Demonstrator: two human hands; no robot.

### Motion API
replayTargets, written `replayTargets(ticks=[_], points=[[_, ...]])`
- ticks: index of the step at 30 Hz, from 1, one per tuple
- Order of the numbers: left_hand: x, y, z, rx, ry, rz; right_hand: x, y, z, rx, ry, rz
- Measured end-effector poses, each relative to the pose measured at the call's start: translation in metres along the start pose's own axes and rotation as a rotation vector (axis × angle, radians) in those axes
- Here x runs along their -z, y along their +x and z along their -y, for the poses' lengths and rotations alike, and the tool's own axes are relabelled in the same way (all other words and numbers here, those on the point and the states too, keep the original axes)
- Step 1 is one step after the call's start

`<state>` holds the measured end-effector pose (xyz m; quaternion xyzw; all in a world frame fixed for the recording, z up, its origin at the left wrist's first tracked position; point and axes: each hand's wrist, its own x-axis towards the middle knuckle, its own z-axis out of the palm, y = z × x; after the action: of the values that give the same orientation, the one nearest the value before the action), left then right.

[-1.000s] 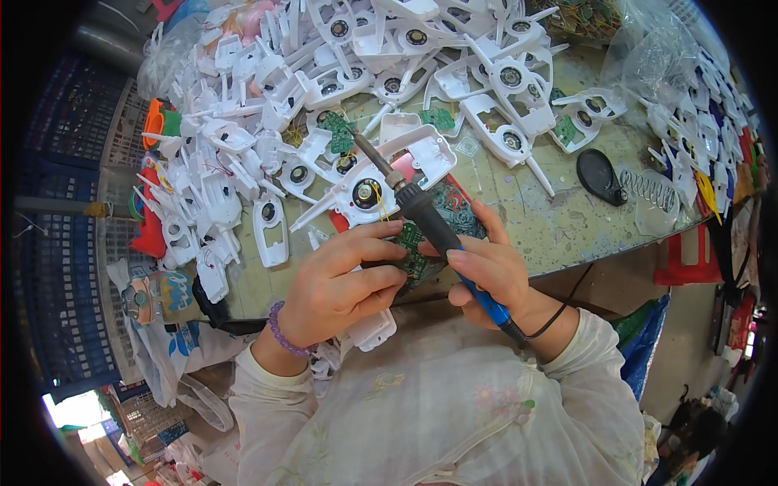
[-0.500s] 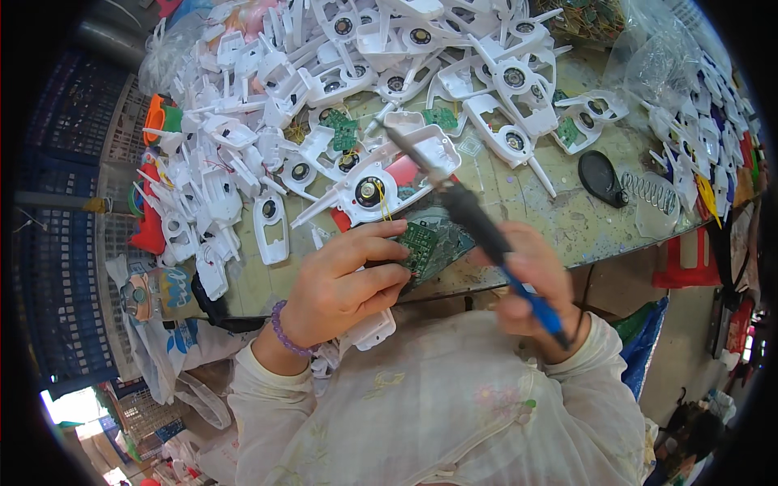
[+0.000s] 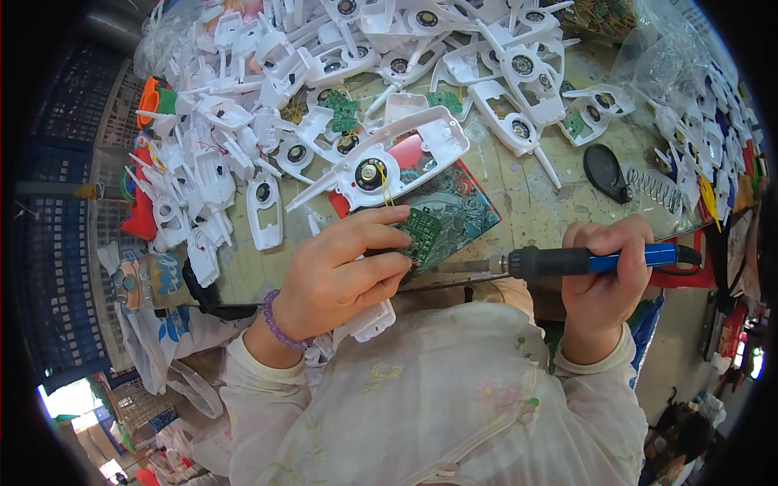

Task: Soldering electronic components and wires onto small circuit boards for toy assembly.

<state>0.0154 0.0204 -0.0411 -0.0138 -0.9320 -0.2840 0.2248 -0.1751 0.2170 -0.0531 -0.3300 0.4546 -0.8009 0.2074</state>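
My left hand (image 3: pixel 348 259) grips a small green circuit board (image 3: pixel 423 233) by its left edge. In my right hand (image 3: pixel 608 271) is a soldering iron (image 3: pixel 551 262) with a blue and black handle. It lies nearly level, its tip pointing left toward the board's lower edge; whether it touches cannot be told. Thin yellow wires run from the board to a round speaker (image 3: pixel 371 174) in a white plastic shell (image 3: pixel 442 146). That shell rests on a patterned dark and red booklet (image 3: pixel 474 202). Below my left hand another white plastic part (image 3: pixel 373 322) shows, partly hidden.
A heap of white plastic shells (image 3: pixel 284 73) covers the back and left of the table. To the right stands a soldering iron stand with a coiled spring (image 3: pixel 652 190) beside a black oval dish (image 3: pixel 601 172). Clear plastic bags (image 3: pixel 664 57) lie at the back right.
My right hand has moved right and the iron has swung from pointing up and left to nearly level, tip beside the board. My left hand keeps the board in almost the same place.
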Motion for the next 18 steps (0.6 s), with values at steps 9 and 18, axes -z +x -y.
replayTargets(ticks=[9, 18], points=[[0.0015, -0.0005, -0.0024, 0.003, 0.007, 0.004, -0.0043, 0.0015, -0.0053, 0.002, -0.099, -0.019], [0.0000, -0.0013, -0.0007, -0.002, 0.006, 0.002, -0.0036, 0.0000, -0.0063, 0.001, -0.084, 0.009]])
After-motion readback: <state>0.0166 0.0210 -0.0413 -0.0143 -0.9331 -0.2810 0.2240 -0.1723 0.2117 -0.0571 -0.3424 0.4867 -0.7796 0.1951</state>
